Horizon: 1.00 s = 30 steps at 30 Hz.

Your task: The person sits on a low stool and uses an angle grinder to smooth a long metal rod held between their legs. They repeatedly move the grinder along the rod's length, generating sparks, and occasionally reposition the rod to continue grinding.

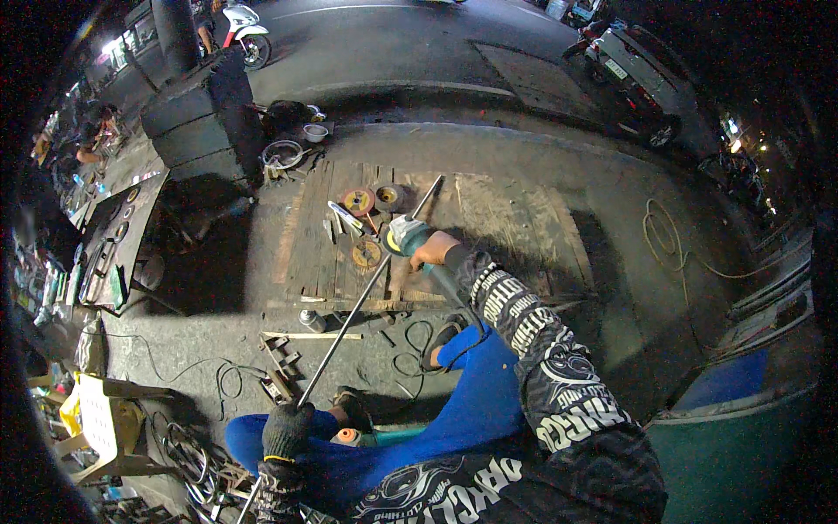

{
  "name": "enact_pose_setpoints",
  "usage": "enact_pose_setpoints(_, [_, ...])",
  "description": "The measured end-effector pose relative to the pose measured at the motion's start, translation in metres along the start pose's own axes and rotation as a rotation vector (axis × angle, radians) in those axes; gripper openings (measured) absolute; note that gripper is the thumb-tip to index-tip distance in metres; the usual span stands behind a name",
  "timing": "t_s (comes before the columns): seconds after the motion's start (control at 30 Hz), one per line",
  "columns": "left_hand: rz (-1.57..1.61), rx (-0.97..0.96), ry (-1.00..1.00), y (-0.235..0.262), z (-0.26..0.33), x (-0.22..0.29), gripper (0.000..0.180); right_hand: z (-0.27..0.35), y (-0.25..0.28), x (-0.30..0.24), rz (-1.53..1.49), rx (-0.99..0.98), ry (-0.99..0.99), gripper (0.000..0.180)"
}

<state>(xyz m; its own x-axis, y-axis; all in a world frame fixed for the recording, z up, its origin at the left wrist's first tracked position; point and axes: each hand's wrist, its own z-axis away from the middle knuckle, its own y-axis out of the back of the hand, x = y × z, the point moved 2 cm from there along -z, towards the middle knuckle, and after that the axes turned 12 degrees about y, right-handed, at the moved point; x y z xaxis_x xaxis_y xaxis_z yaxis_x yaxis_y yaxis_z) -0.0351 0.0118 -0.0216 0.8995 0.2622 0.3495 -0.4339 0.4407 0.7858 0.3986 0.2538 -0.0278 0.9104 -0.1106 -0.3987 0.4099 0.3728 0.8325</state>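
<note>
A long metal rod point(367, 293) is gripped near its lower end by the gloved left hand point(286, 430). An angle grinder point(408, 236) is held against the rod by the right hand point(434, 249), above a wooden pallet point(515, 236). Grinding discs point(360, 202) are laid nearby.

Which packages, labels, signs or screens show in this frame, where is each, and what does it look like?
Number plate: on the parked car at upper right, a small pale rectangle.
Lit shopfront signs: far upper left, bright and too small to make out.
Printed sleeve: on the person's right arm, black with white lettering and patterns.
No packages or screens can be made out.
</note>
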Motion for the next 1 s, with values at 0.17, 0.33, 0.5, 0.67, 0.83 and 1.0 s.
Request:
enact_pose_setpoints(0.17, [0.015,-0.006,0.098,0.002,0.004,0.008,0.038,-0.018,0.016,0.017,0.186,-0.141,0.176,0.039])
enact_pose_setpoints(0.33, [0.021,-0.026,0.2,-0.002,0.013,0.002,0.041,-0.033,0.03,0.033,0.287,-0.189,0.256,0.036])
enact_pose_setpoints(0.5, [-0.282,0.059,-0.118,-0.012,0.01,-0.008,0.039,-0.06,0.033,0.064,0.253,-0.143,0.226,0.035])
enact_pose_setpoints(0.67, [0.032,0.006,0.219,-0.006,0.014,-0.008,0.038,-0.08,0.045,0.085,0.05,-0.046,-0.028,0.039])
enact_pose_setpoints(0.83, [0.228,0.084,0.105,0.001,0.035,0.001,0.039,-0.082,0.064,0.099,0.209,-0.07,0.116,0.044])
enact_pose_setpoints(1.0, [0.04,0.069,0.26,-0.011,0.03,-0.023,0.036,-0.091,0.076,0.117,0.014,0.016,-0.164,0.049])
